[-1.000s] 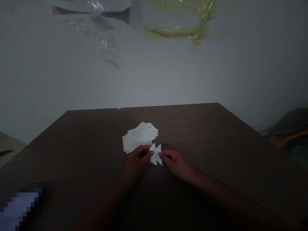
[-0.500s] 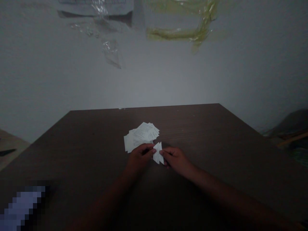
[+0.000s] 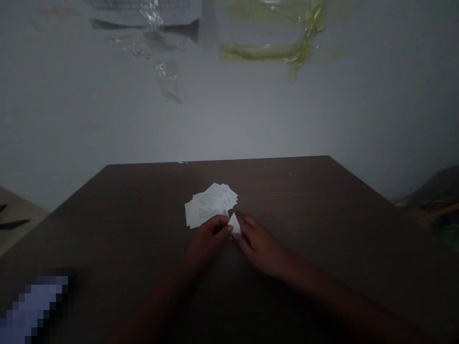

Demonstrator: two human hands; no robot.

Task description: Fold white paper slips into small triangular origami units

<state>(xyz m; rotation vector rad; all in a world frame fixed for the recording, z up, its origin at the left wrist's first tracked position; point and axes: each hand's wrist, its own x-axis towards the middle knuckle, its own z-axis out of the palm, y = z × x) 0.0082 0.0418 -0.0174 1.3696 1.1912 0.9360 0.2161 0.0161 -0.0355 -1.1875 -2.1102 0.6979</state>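
A small folded piece of white paper [image 3: 234, 223], pointed at the top, is between my hands just above the brown table. My left hand [image 3: 211, 235] pinches its left side between thumb and fingers. On the other side, my right hand [image 3: 258, 242] has its thumb at the paper's lower corner and its fingers curved along the right edge. Part of the right hand's grip is hidden. Just beyond my left hand lies a loose, fanned pile of printed paper slips [image 3: 211, 203], flat on the table.
The dark brown table [image 3: 287, 191] meets a pale wall [image 3: 258, 114] carrying taped sheets and yellow tape [image 3: 261, 51]. A blurred-out, pixelated object [image 3: 34, 306] lies at the lower left. Dark items [image 3: 14, 224] rest on a lighter surface at far left.
The paper looked wider, with two pointed layers; now it shows as one smaller pointed shape. My right hand's fingers have spread further from its thumb, which moved lower. The pile stays put.
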